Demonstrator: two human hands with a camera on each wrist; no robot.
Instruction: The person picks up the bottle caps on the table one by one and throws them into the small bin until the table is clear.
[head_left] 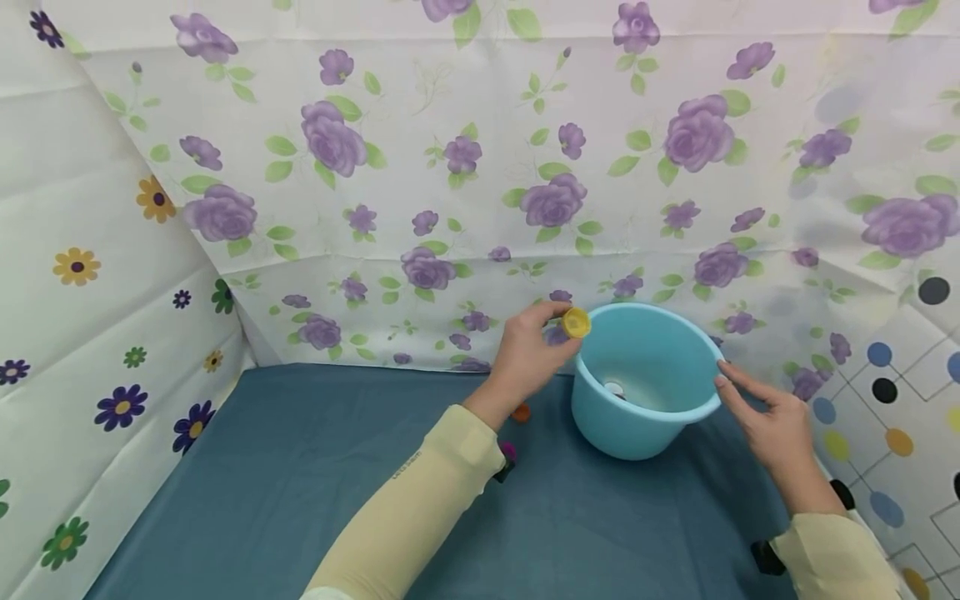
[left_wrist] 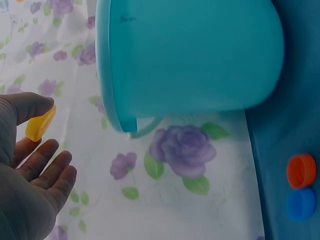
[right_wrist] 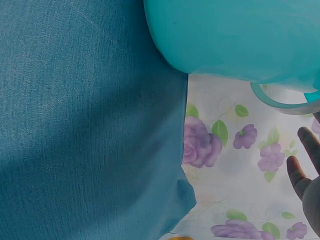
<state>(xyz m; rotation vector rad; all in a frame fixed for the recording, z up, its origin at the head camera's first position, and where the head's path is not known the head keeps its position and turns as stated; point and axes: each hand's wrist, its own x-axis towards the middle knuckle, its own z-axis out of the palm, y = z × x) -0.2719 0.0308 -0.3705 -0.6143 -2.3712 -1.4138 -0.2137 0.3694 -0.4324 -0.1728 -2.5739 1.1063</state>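
Note:
My left hand (head_left: pixel 528 354) pinches a yellow bottle cap (head_left: pixel 577 322) between thumb and finger, just beside the left rim of a light blue bucket (head_left: pixel 630 433). In the left wrist view the yellow cap (left_wrist: pixel 41 124) sits by the thumb tip, while the other fingers are spread. On the bucket's right side, my right hand (head_left: pixel 776 425) grips the rim with thumb and forefinger. Only some of its fingers (right_wrist: pixel 311 145) show in the right wrist view, near the bucket's handle (right_wrist: pixel 280 104). A small white object (head_left: pixel 615 389) lies inside the bucket.
An orange cap (left_wrist: pixel 301 171) and a blue cap (left_wrist: pixel 301 204) lie together on the blue cloth (head_left: pixel 300 467). A magenta cap (head_left: pixel 508 451) is partly hidden by the left sleeve. Behind the bucket hangs a flowered sheet (head_left: pixel 420 208); patterned sheets line both sides.

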